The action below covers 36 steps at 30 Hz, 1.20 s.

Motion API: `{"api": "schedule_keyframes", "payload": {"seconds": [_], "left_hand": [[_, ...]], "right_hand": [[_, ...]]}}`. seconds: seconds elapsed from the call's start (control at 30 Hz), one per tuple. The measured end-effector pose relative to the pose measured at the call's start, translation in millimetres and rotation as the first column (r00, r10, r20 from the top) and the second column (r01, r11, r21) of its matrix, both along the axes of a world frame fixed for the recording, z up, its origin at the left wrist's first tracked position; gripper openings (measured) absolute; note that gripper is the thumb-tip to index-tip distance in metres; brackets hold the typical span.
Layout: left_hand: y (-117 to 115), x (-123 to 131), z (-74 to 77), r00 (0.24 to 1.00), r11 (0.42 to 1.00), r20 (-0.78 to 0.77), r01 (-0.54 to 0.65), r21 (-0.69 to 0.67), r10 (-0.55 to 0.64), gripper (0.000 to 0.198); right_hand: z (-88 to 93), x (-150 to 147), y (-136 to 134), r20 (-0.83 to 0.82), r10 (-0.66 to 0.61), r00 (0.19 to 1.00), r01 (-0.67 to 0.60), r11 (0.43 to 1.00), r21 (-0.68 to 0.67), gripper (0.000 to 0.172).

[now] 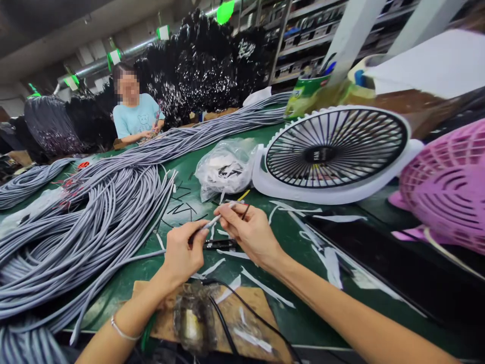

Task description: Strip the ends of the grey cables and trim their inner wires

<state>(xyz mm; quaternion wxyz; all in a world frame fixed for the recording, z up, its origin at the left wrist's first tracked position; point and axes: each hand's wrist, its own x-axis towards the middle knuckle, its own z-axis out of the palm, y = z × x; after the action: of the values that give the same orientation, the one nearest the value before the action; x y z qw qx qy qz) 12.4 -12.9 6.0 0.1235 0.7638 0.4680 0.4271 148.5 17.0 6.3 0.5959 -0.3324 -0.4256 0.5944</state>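
Note:
My left hand is closed around a grey cable close to its end. The cable reaches it from the large bundle of grey cables on the left. My right hand pinches at the tip of that cable, a little in front of the left hand. A thin dark piece shows by the right fingers, too small to name. Beneath the hands a dark tool lies on the green table, its kind partly hidden.
A clear plastic bag of small pieces stands beyond the hands. To the right are a white fan and a pink fan. White strips litter the table. A wooden board lies in front. Another person sits across.

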Motion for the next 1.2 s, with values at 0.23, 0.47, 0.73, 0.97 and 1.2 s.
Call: {"api": "schedule_keyframes", "payload": {"seconds": [0.23,0.47,0.73,0.97,1.2], "left_hand": [[-5,4,-0.8,1.0,0.998,0.015,0.015,0.06,-0.015,0.022],[-10,5,-0.2,0.986,0.979,0.062,-0.162,0.122,0.155,0.024],[-12,3,0.6,0.984,0.974,0.051,-0.175,0.145,0.169,0.024],[-10,3,-3.3,0.996,0.984,0.044,-0.087,0.157,0.081,0.021],[-10,4,-0.2,0.999,0.99,0.013,-0.043,0.134,0.042,0.022]], "right_hand": [[-7.7,-3,-5,0.137,0.019,0.99,-0.022,1.0,0.02,0.045],[-4.5,7,-12,0.535,-0.444,0.719,0.114,0.835,0.539,0.023],[-8.1,2,-20,0.578,-0.519,0.629,-0.034,0.725,0.688,0.03],[-9.1,2,-16,0.607,-0.193,0.771,-0.109,0.899,0.423,0.035],[-12.1,0,-24,0.493,-0.694,0.524,-0.013,0.572,0.82,0.031]]}}
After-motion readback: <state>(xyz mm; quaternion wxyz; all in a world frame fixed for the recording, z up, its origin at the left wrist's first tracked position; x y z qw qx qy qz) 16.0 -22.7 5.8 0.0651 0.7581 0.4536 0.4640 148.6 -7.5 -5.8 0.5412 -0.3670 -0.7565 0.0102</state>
